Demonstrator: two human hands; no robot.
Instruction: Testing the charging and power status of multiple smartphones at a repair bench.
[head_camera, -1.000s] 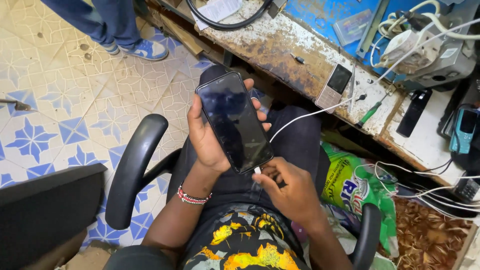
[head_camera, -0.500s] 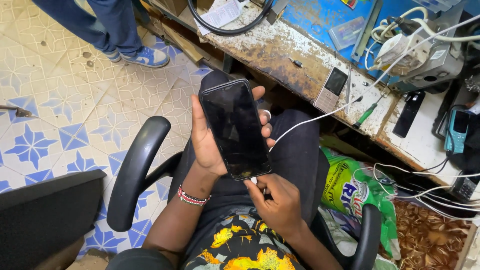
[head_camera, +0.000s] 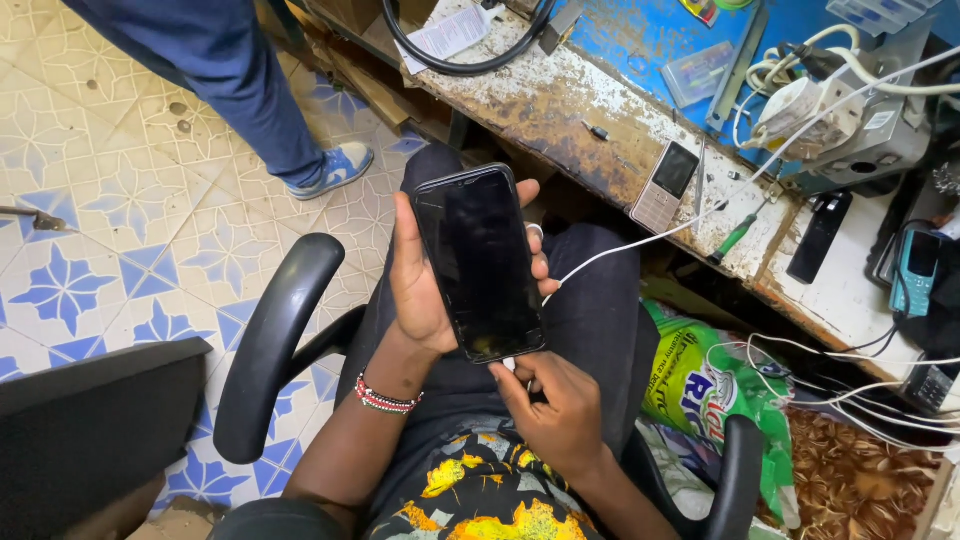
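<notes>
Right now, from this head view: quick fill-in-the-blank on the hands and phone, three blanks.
1. The left hand holds a smartphone whose screen is ____.
2. The right hand pinches a white cable plug at the phone's ____ edge.
3. The small keypad phone lies on the ____.

Missing words: dark; bottom; workbench

Left hand (head_camera: 425, 290) grips a black smartphone (head_camera: 480, 262), dark screen facing up, held over the lap. Right hand (head_camera: 555, 405) sits just below the phone's bottom edge, fingertips pinching the plug of a white cable (head_camera: 640, 245) right at the phone's port. Cable runs up to the worn workbench (head_camera: 560, 100). On the bench: small keypad phone (head_camera: 667, 185), green-handled screwdriver (head_camera: 735, 237). Person sits in an office chair w/ black armrest (head_camera: 275, 335). Another person's leg and blue shoe (head_camera: 335, 167) on the tiled floor (head_camera: 90, 200).
</notes>
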